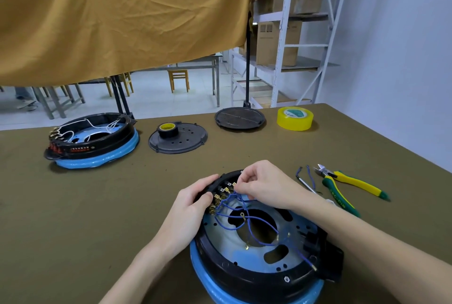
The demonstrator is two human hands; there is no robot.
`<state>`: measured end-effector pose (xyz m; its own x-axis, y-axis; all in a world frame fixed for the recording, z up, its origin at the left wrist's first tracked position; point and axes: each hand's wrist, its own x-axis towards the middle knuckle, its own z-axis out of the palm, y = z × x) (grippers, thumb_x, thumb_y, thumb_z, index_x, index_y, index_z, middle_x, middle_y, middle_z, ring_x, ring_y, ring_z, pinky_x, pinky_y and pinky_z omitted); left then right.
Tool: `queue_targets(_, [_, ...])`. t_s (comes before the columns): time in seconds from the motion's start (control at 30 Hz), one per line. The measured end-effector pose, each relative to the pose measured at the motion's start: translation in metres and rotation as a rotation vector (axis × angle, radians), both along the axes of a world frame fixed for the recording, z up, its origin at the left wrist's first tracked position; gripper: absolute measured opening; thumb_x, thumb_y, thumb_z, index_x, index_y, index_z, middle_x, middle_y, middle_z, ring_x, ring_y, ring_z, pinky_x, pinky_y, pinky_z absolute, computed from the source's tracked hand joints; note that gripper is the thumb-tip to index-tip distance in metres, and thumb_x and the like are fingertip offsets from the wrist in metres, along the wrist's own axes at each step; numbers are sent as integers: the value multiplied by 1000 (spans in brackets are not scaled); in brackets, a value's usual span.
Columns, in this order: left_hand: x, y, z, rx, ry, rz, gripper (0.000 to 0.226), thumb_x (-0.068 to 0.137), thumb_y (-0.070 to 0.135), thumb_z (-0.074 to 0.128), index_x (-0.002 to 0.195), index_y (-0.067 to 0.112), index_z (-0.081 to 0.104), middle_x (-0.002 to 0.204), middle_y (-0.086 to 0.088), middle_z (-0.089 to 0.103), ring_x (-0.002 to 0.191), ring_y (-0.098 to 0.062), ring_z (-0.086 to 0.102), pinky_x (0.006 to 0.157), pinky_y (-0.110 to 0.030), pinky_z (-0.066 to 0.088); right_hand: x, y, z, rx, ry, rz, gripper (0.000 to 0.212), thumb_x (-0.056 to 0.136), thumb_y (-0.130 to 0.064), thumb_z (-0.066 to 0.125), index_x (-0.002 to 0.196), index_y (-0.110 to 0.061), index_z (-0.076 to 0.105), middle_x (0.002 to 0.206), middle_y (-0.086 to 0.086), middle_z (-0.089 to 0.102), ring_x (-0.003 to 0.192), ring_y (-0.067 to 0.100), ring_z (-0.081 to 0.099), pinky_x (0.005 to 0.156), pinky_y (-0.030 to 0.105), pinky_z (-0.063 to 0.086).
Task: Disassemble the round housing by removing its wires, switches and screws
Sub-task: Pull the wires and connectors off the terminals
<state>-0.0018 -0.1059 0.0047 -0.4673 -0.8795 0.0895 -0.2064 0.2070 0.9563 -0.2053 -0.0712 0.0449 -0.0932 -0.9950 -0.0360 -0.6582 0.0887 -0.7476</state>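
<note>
item: round housing (pixel 259 250), black ring on a blue base, at the near edge of the desk (pixel 73 206), open side up so its wiring is reachable. left hand (pixel 193 208) wrapped around the far-left rim, fingers closed on the black wall, apparently to steady it against a pull. right hand (pixel 264 186) over the same rim, thumb and forefinger pinched together on a blue wire (pixel 234 199) at the brass terminals (pixel 220 197); likely unplugging a connector. more blue wires loop loose across the metal plate, ends free. right edge: cutters (pixel 349 181) with yellow-green handles, near the right forearm, within reach. far edge: second housing (pixel 93 140) with white wires, two black round covers (pixel 178 138), yellow tape roll (pixel 294 118), all well apart. open room: bare desk to the left and between housing and far row.
</note>
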Motion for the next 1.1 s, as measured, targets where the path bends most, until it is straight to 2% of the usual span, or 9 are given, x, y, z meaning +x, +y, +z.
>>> queue_targets(0.07, [0, -1, 1, 3, -12, 3, 43, 104, 8, 53, 136, 35, 64, 125, 20, 72, 115, 2, 66, 97, -23, 51, 1, 1, -1, -49, 75, -16, 15, 88, -26, 72, 75, -19, 70, 54, -11, 63, 55, 4, 55, 62, 26, 46])
queue_targets(0.2, [1, -4, 3, -3, -38, 12, 43, 100, 8, 60, 132, 36, 67, 118, 23, 74, 111, 2, 67, 99, -27, 52, 11, 4, 2, -256, 240, -7, 6, 87, -27, 67, 82, -28, 65, 57, -15, 61, 62, 5, 56, 64, 35, 51])
queue_targets(0.37, [0, -3, 5, -28, -67, 12, 46, 99, 9, 59, 127, 44, 67, 116, 31, 71, 111, 10, 65, 93, -20, 49, 17, 6, 9, -198, 351, 102, 9, 88, -34, 67, 83, -28, 70, 56, -13, 59, 61, 3, 54, 60, 29, 44])
queue_targets(0.47, [0, -3, 6, -38, -77, 15, 46, 99, 11, 59, 127, 47, 66, 115, 33, 71, 110, 11, 64, 91, -18, 48, 15, 10, 4, -260, 391, 126, 3, 87, -28, 65, 88, -31, 66, 58, -14, 57, 62, 1, 52, 56, 26, 36])
queue_targets(0.57, [1, -3, 5, -34, -75, 15, 45, 100, 11, 58, 131, 43, 65, 117, 33, 70, 112, 11, 63, 88, -12, 47, 21, 14, -1, -234, 470, 216, 15, 89, -28, 60, 97, -35, 71, 58, -29, 56, 61, -5, 49, 55, 19, 30])
queue_targets(0.63, [1, -3, 5, -23, -69, 14, 45, 101, 11, 57, 134, 39, 64, 118, 30, 71, 113, 9, 64, 90, -14, 48, 23, 14, -2, -230, 500, 250, 17, 92, -31, 58, 100, -33, 73, 57, -35, 53, 60, -7, 48, 55, 17, 27])
queue_targets(0.77, [1, -3, 4, -28, -67, 16, 45, 100, 9, 56, 133, 39, 65, 117, 28, 72, 111, 8, 65, 92, -19, 48, 20, 15, 0, -262, 445, 311, 17, 97, -29, 56, 93, -26, 72, 59, -9, 59, 63, 11, 52, 58, 24, 36])
queue_targets(0.93, [1, -4, 3, -39, -67, 6, 46, 100, 10, 56, 133, 41, 65, 118, 33, 70, 113, 12, 62, 88, -9, 47, 20, 13, -3, -236, 358, 333, 16, 99, -27, 58, 88, -22, 67, 57, -8, 56, 57, 14, 50, 57, 20, 31])
queue_targets(1.1, [1, -5, 0, -49, -62, 11, 46, 102, 11, 54, 139, 38, 62, 122, 36, 67, 118, 14, 59, 92, -9, 46, 28, 12, -7, -197, 274, 195, 20, 94, -30, 60, 77, -23, 67, 55, -9, 58, 55, 9, 51, 61, 36, 47])
